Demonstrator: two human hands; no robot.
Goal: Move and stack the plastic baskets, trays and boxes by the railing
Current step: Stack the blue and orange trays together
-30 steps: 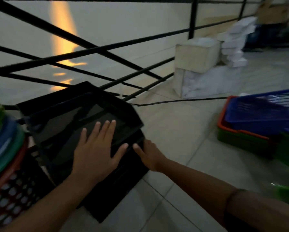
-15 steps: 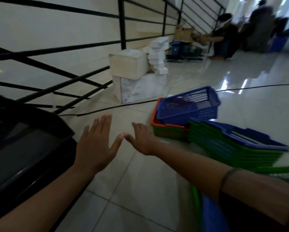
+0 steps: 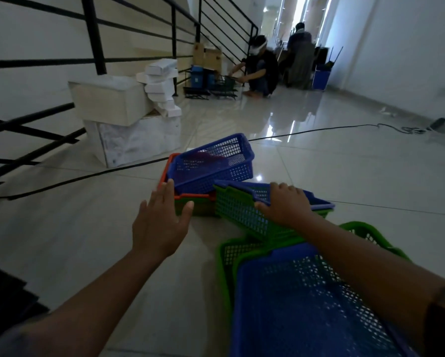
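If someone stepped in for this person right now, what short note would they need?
Left hand: open, reaching toward the orange tray, touch unclear.
Right hand: gripping the rim of the green basket stack with a blue one on top.
A tilted blue basket sits in the orange tray over a green one. Nearer, a blue basket is nested in green ones.
Done: several piles nested.
Left: merge these piles by the railing.
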